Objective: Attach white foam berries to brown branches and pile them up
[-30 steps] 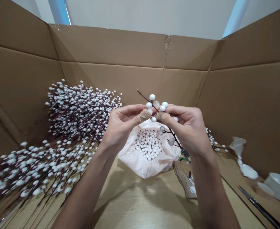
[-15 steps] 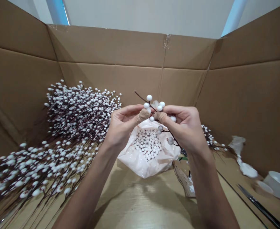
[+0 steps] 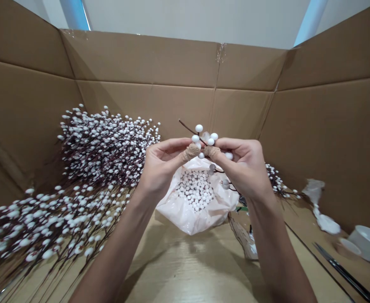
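An artificial berry branch [image 3: 188,126], a thin dark brown stem with white round berries, is held up between my two hands over the plastic bag. Tan tape wraps both thumbs. My left hand [image 3: 166,160] pinches the branch among its upper berries, thumb against fingertips. My right hand [image 3: 243,162] is closed on the stem just to the right, and its lower twigs with greyish berries hang beneath the palm. Whether the left fingertips grip a berry or the stem is hidden. Below lies an opened white plastic bag [image 3: 189,225] full of loose white berries [image 3: 196,189].
Bundles of finished-looking berry branches [image 3: 103,147] fill the left side. More berry sprays [image 3: 276,181] lie behind my right arm. At right are black-handled tweezers [image 3: 342,269], a white bowl [image 3: 366,244] and a piece of torn cardboard [image 3: 241,235]. Tall cardboard walls [image 3: 153,63] enclose the table.
The branch has tilted slightly, its upper berries shifting a little to the right. Both hands stay nearly in place, keeping their pinch.
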The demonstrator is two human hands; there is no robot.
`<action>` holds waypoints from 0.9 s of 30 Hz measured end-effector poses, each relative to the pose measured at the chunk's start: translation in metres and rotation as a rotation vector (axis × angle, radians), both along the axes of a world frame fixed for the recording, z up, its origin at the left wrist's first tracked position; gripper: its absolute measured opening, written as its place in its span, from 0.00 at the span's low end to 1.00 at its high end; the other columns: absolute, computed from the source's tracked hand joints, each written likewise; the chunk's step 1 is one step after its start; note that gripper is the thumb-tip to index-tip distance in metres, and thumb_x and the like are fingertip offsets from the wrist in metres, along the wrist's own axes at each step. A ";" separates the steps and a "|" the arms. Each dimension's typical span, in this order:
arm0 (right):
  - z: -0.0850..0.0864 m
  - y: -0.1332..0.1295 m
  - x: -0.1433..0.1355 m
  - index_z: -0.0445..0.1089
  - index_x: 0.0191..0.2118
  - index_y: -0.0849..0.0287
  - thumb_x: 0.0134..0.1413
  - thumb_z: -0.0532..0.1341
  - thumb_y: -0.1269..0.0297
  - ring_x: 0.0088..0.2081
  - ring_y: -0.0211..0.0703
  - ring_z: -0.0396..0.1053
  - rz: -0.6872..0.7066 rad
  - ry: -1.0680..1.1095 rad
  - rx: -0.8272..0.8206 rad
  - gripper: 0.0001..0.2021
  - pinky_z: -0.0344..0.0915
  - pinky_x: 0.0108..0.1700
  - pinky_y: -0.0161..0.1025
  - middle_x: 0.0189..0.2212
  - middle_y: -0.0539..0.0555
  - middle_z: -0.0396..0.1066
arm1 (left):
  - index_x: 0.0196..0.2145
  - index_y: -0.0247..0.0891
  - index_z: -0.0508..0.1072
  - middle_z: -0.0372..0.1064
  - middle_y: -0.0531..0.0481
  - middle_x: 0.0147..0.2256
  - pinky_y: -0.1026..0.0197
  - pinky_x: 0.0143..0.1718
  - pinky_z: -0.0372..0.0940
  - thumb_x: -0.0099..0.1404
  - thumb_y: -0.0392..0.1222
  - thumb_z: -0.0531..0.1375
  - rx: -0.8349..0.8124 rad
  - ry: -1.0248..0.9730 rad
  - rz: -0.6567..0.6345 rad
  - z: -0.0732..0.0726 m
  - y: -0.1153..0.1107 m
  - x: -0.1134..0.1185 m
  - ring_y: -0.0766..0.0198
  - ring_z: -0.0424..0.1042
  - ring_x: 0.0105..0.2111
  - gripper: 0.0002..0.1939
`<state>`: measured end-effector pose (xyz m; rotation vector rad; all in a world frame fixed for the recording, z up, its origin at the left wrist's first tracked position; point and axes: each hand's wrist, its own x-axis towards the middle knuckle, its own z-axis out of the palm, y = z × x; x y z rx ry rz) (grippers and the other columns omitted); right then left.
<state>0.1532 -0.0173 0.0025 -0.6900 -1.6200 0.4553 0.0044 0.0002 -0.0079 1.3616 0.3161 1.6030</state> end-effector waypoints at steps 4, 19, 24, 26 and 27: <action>-0.001 0.000 0.000 0.75 0.27 0.62 0.50 0.63 0.68 0.21 0.30 0.52 -0.008 -0.010 0.007 0.05 0.48 0.21 0.32 0.19 0.47 0.60 | 0.27 0.38 0.79 0.78 0.51 0.29 0.65 0.39 0.70 0.46 0.36 0.71 -0.004 -0.004 0.016 0.000 0.000 0.001 0.66 0.76 0.31 0.07; 0.000 0.000 0.001 0.73 0.25 0.63 0.50 0.63 0.67 0.20 0.30 0.51 -0.021 -0.012 -0.004 0.07 0.46 0.20 0.32 0.17 0.46 0.57 | 0.28 0.38 0.79 0.78 0.51 0.30 0.66 0.38 0.70 0.49 0.34 0.70 -0.008 0.001 0.014 -0.002 0.002 0.001 0.66 0.76 0.31 0.06; 0.000 0.001 0.000 0.75 0.28 0.62 0.50 0.63 0.65 0.24 0.33 0.60 0.094 0.037 -0.064 0.06 0.57 0.25 0.33 0.22 0.49 0.65 | 0.31 0.38 0.78 0.78 0.51 0.30 0.67 0.38 0.70 0.48 0.34 0.70 -0.041 0.028 -0.026 0.004 -0.001 -0.008 0.66 0.76 0.33 0.10; -0.001 0.002 -0.003 0.74 0.28 0.61 0.50 0.64 0.63 0.26 0.34 0.62 0.124 0.061 -0.086 0.07 0.60 0.27 0.34 0.23 0.50 0.67 | 0.35 0.38 0.77 0.77 0.49 0.32 0.64 0.38 0.71 0.48 0.35 0.70 -0.083 0.059 -0.065 0.008 -0.003 -0.014 0.63 0.77 0.34 0.14; -0.001 0.002 -0.004 0.74 0.27 0.61 0.50 0.64 0.63 0.26 0.35 0.63 0.128 0.069 -0.097 0.07 0.61 0.28 0.35 0.23 0.50 0.68 | 0.37 0.37 0.76 0.77 0.48 0.33 0.63 0.39 0.71 0.47 0.35 0.70 -0.108 0.073 -0.083 0.010 -0.005 -0.018 0.61 0.77 0.34 0.16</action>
